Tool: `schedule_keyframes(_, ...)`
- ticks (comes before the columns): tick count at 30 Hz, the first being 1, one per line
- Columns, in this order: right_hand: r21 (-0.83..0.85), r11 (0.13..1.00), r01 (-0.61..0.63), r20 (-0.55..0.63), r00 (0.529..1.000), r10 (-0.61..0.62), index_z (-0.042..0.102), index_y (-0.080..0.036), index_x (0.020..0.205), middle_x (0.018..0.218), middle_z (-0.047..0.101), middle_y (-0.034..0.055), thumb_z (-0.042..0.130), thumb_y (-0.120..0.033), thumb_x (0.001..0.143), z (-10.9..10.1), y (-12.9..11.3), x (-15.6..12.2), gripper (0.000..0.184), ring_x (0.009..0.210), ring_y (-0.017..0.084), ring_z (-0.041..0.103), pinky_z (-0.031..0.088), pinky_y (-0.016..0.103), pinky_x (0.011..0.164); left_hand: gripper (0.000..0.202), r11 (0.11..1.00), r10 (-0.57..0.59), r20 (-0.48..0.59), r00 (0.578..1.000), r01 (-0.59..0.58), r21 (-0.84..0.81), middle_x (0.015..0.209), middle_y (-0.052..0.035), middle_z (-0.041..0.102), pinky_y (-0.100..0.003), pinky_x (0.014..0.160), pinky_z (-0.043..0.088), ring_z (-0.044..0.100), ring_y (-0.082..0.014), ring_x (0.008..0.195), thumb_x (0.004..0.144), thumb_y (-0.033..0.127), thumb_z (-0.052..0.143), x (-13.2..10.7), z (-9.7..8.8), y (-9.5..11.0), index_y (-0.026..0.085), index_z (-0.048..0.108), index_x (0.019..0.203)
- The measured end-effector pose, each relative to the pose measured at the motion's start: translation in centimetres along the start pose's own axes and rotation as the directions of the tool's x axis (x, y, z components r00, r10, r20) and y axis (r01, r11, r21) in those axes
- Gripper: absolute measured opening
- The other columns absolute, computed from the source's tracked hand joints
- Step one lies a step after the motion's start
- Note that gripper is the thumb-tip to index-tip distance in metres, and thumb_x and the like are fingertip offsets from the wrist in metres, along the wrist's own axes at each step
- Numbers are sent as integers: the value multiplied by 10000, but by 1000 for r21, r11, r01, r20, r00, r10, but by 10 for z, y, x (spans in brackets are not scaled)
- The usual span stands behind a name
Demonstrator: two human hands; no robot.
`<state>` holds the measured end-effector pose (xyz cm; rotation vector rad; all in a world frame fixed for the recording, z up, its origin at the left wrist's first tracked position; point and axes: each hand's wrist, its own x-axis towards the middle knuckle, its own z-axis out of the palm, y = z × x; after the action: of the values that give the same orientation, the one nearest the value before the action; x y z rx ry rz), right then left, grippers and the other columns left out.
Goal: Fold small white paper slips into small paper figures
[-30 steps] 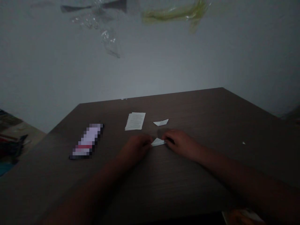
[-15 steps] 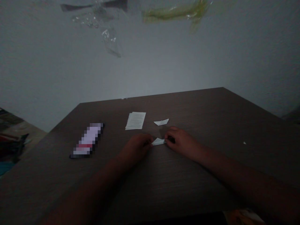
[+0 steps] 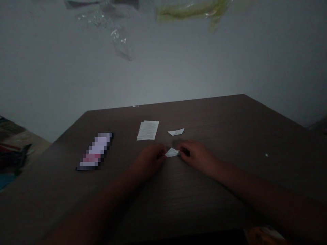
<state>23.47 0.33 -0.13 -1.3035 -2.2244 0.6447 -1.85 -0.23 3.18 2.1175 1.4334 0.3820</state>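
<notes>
A small folded white paper piece (image 3: 172,152) lies on the dark wooden table (image 3: 230,129) between my two hands. My left hand (image 3: 150,159) pinches its left end with curled fingers. My right hand (image 3: 195,154) pinches its right end, fingers bent over it. Just behind them rests a second small folded white paper shape (image 3: 176,132), untouched. The light is dim and the fingertips are hard to make out.
A printed paper slip (image 3: 148,130) lies behind my left hand. A flat rectangular object (image 3: 95,151) with a blurred face sits at the left. A tiny white scrap (image 3: 266,155) lies at the right. Plastic bags (image 3: 189,10) hang on the wall.
My right hand has shifted slightly left, closing in on the folded paper. The paper looks a little more bunched up between the fingers. Left hand barely moved.
</notes>
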Motion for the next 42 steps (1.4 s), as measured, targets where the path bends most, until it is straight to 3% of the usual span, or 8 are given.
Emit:
schedule_keyframes(7, 24, 1000, 13, -13, 1000, -13, 730, -243, 1014, 1052, 799, 45, 750, -65, 947, 5, 2, -1, 191, 965, 237, 723, 549, 362, 891, 82, 1000, 0, -4, 1000, 0, 7, 1020, -53, 847, -411, 968, 634, 793, -291, 973, 1007, 203, 715, -1, -1, 0, 243, 782, 1032)
schedule_keyframes(15, 76, 997, -1, 82, 997, -5, 683, -249, 1006, 1020, 781, 28, 755, -60, 939, -2, 4, 2, 213, 905, 222, 699, 530, 352, 859, 112, 999, 17, 15, 1000, -18, 35, 1070, -81, 845, -441, 998, 629, 786, -304, 1014, 1009, 187, 703, 3, 0, -1, 227, 796, 1058)
schedule_keyframes(29, 127, 992, -9, 122, 993, -6, 725, -243, 893, 935, 786, -5, 697, 6, 942, -11, 2, 4, 256, 877, 202, 711, 502, 316, 830, 91, 997, 78, 31, 996, -78, -10, 950, -51, 846, -374, 870, 599, 756, -271, 900, 966, 253, 680, 2, -4, -6, 244, 771, 966)
schedule_keyframes(35, 121, 992, -17, 131, 991, 1, 698, -244, 898, 967, 798, 2, 713, 5, 952, -11, 2, 3, 256, 896, 208, 713, 495, 320, 838, 113, 998, 67, 33, 997, -68, 9, 1038, -75, 859, -423, 966, 642, 779, -299, 984, 1013, 254, 679, 2, -1, -7, 246, 785, 1053)
schedule_keyframes(42, 48, 998, -32, 133, 991, 25, 661, -249, 943, 991, 782, 24, 702, -32, 966, -12, -4, 0, 223, 898, 222, 692, 483, 332, 835, 189, 986, 154, 24, 988, -155, 64, 1244, -122, 866, -506, 1174, 603, 779, -339, 1218, 1074, 179, 630, 2, 6, -9, 224, 805, 1128)
